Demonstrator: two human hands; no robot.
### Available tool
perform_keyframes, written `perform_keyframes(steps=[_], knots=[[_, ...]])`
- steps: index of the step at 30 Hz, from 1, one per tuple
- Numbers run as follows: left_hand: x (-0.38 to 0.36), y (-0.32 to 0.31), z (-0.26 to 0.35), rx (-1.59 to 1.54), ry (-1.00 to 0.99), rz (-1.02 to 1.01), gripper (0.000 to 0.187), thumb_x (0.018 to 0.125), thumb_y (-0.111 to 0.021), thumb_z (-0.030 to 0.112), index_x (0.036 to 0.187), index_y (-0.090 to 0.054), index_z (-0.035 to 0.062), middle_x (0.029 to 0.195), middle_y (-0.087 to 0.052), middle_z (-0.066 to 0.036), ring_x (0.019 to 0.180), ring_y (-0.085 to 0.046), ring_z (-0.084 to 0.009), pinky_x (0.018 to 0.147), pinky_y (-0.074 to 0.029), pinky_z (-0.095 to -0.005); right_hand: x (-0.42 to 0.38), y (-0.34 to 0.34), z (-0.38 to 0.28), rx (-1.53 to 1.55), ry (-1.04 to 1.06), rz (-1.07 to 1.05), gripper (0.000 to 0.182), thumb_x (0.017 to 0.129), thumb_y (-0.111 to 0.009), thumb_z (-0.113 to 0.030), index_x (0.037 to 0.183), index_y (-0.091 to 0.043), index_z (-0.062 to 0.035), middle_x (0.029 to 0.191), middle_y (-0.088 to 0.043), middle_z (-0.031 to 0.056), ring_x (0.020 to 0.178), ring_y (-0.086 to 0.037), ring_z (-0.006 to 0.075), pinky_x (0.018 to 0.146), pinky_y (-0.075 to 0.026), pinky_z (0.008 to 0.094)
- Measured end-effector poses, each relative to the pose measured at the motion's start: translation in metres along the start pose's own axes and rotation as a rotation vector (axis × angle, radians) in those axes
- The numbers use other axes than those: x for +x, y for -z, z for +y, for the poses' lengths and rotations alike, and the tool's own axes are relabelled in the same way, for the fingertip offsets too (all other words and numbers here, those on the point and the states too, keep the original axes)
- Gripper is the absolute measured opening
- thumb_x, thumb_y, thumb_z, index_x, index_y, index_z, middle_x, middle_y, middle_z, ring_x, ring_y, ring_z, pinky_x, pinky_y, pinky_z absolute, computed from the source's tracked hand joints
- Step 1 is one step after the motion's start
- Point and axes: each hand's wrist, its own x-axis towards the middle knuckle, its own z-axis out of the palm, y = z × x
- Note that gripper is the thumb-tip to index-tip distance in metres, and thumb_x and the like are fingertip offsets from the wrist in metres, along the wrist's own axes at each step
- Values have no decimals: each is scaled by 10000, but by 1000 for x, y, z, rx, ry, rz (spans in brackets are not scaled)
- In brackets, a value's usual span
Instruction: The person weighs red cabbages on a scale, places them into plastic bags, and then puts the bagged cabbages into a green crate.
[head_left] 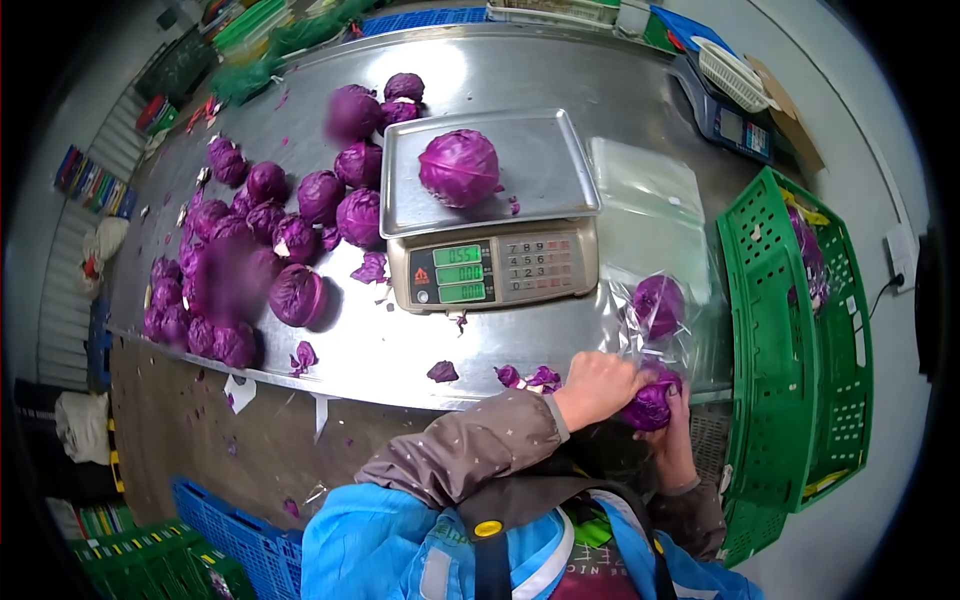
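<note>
A small red cabbage (650,402) is between my hands at the table's front edge. My left hand (600,388) is closed at its upper left side, fingers bent over the top. From the right and below, my right hand (672,437) wraps round it. Just beyond lies another red cabbage (657,303) in a clear plastic bag (618,318). A stack of clear flat bags (645,205) lies behind that. To the left stands a digital scale (492,272), with a red cabbage (459,168) on its metal tray (545,190).
Many red cabbages (297,296) are piled on the left of the steel table (400,355). Leaf scraps (442,372) lie near the front edge. Green crates (775,390) stand close on my right, one holding bagged cabbage. A second scale (735,125) sits at the back right.
</note>
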Motion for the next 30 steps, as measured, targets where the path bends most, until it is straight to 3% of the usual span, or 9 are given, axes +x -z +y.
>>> perform_keyframes(steps=[4,13,15,16,19,21,24,27,30], knots=[[-33,-33,-4,-5,-266,-26,342,793,-552,389,636,-599,88,508,-552,-113,459,-572,-287,401,-417,-382,31,24,12,302,-441,-144,481,875,-367,-482,1182,-446,-121,971,-600,80,710,-614,193,441,-486,299],[-42,-38,-10,-475,13,-213,325,870,-477,322,789,-578,24,645,-578,-179,594,-565,-345,528,-428,-406,40,-22,2,778,-157,-98,426,886,-409,-442,1125,-504,-103,1068,-563,63,899,-567,187,672,-491,297],[-37,-31,-14,-824,137,-154,391,903,-426,339,791,-559,-12,635,-559,-151,595,-554,-247,549,-410,-367,39,-14,14,359,-1,-92,379,898,-449,-340,1189,-416,-100,1064,-557,86,919,-572,218,649,-527,373],[-28,-13,-15,-844,364,-177,371,906,-411,315,798,-541,-15,647,-537,-178,611,-531,-337,579,-409,-395,38,-12,10,256,-34,-71,393,895,-472,-299,1220,-375,-101,1073,-551,96,936,-572,231,651,-536,407],[-32,-20,-23,-742,326,-163,368,907,-430,317,798,-572,-5,620,-559,-139,564,-549,-231,532,-414,-363,32,-14,9,284,-122,-84,474,876,-511,-263,1272,-307,-103,1107,-528,114,982,-560,254,720,-519,475],[-38,-29,-12,-412,-230,105,306,900,-446,264,804,-583,8,613,-559,-151,571,-559,-308,540,-423,-396,44,-15,22,524,-135,-158,458,876,-483,-326,1251,-372,-87,1149,-514,123,1035,-532,252,862,-452,475],[-27,-17,7,-557,-128,-72,194,879,-466,193,849,-580,39,644,-550,-183,622,-538,-385,550,-402,-463,68,-22,-2,701,242,-640,504,875,-455,-353,1255,-379,-30,1213,-486,129,1102,-481,263,975,-367,404],[2,8,4,-432,-105,-38,227,878,-469,220,800,-544,20,649,-543,-204,640,-526,-405,569,-392,-473,84,-36,-28,855,113,-274,496,894,-399,-385,1248,-386,-38,1235,-463,143,1127,-449,271,1001,-328,421],[6,11,-5,-475,-32,-11,243,873,-488,221,782,-539,2,610,-526,-221,608,-517,-416,550,-390,-481,77,-21,-8,546,320,-430,466,895,-423,-376,1233,-402,-56,1180,-495,110,1096,-471,249,982,-348,429]])
